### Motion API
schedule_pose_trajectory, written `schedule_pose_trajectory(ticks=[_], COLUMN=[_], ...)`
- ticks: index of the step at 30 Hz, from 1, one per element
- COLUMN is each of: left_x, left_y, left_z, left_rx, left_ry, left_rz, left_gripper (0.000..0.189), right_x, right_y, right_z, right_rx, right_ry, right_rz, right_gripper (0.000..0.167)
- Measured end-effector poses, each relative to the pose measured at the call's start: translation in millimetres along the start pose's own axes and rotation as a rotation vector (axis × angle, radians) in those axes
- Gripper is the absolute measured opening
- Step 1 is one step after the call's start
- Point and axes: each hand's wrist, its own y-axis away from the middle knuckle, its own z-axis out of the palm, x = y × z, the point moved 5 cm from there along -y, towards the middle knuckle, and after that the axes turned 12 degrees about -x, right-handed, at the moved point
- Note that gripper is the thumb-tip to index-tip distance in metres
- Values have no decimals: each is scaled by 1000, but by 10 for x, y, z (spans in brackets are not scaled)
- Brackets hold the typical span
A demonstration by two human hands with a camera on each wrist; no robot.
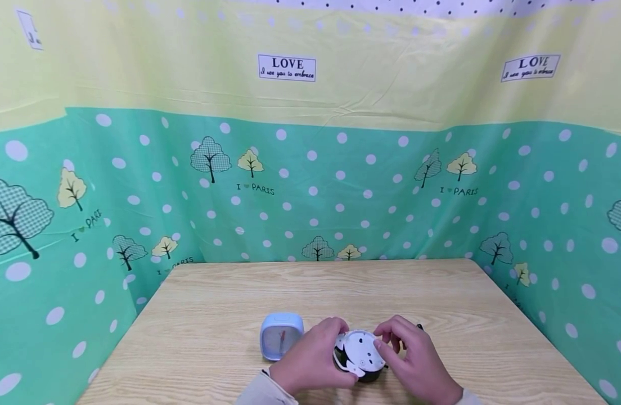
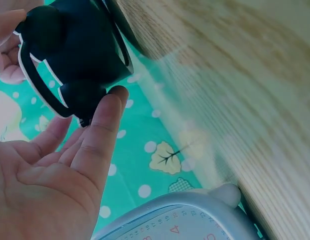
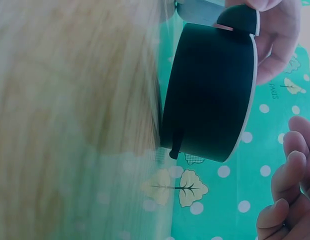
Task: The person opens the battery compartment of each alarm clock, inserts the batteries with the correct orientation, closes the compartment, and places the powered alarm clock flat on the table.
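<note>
A twin-bell alarm clock (image 1: pixel 363 351) has a black, drum-shaped body and a white cartoon front that faces up. Its two black bells and curved handle (image 2: pixel 32 75) show in the left wrist view, and a small foot (image 3: pixel 175 150) in the right one. My left hand (image 1: pixel 315 354) grips the bell end, thumb and fingers at either side. At the opposite edge is my right hand (image 1: pixel 417 357), its thumb over the rim and its other fingers (image 3: pixel 280 215) loosely curled, apart from the body. I cannot tell whether the clock's back touches the table.
A pale blue square clock (image 1: pixel 281 336) stands on the wooden table (image 1: pixel 310 287), just left of my left hand. A small dark object (image 1: pixel 419 327) peeks out behind my right hand. Green and yellow printed curtains (image 1: pixel 315 185) enclose the table at the back and sides.
</note>
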Motion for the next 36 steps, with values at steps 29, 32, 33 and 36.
schedule_pose_trajectory(ticks=[29, 32, 33, 36], left_x=[2, 10, 12, 11], left_y=[15, 15, 16, 17], left_z=[16, 14, 13, 14], left_rx=[-98, -97, -97, -97], left_ry=[-110, -117, -117, -120], left_rz=[4, 12, 12, 13], left_gripper=[83, 82, 82, 82], right_x=[86, 102, 104, 109], right_y=[-18, -20, -19, -14], right_z=[64, 89, 95, 107], right_rx=[-70, -115, -127, -156], right_ry=[36, 29, 30, 41], right_rz=[246, 298, 310, 340], right_gripper=[18, 18, 19, 20])
